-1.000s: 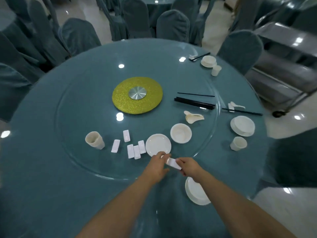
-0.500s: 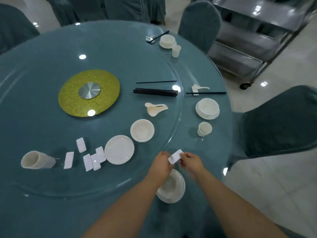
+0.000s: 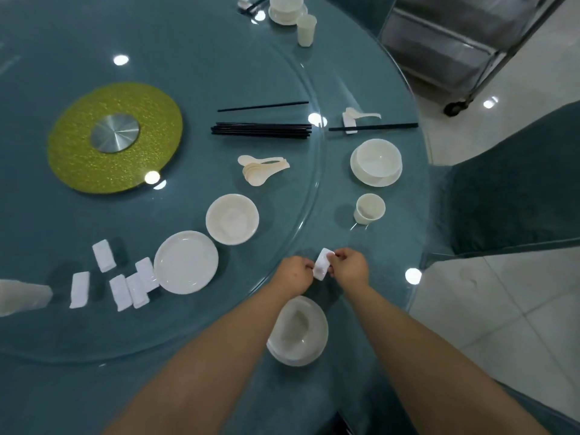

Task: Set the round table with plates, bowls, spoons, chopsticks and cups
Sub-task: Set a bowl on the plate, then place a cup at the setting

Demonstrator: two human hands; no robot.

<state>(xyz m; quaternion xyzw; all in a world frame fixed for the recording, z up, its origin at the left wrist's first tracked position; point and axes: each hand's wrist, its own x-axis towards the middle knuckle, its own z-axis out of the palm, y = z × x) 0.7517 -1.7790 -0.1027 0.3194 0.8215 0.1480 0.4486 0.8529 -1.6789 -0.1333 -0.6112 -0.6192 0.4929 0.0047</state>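
Both hands pinch one small white chopstick rest (image 3: pixel 322 267) just above the table's near right rim: my left hand (image 3: pixel 296 274) on its left end, my right hand (image 3: pixel 350 267) on its right. Below them a bowl on a plate (image 3: pixel 298 332) stands between my forearms. On the glass turntable lie a stack of plates (image 3: pixel 185 262), a stack of bowls (image 3: pixel 232 218), a pile of spoons (image 3: pixel 262 169), a bundle of black chopsticks (image 3: pixel 262 130) and several more white rests (image 3: pixel 127 282). A stack of cups (image 3: pixel 22 297) lies at the left edge.
A laid place at the right has a bowl on a plate (image 3: pixel 376 163), a cup (image 3: pixel 368 208), a spoon (image 3: pixel 361 115) and chopsticks (image 3: pixel 373 127). Another laid place (image 3: pixel 287 9) is at the far edge. A green disc (image 3: pixel 114 138) marks the centre. A chair (image 3: pixel 514 189) and metal trolley (image 3: pixel 464 36) stand right.
The view has swung right and closer. Both hands carried the white rest rightwards off the turntable, past the near bowl and plate, towards the table's rim.
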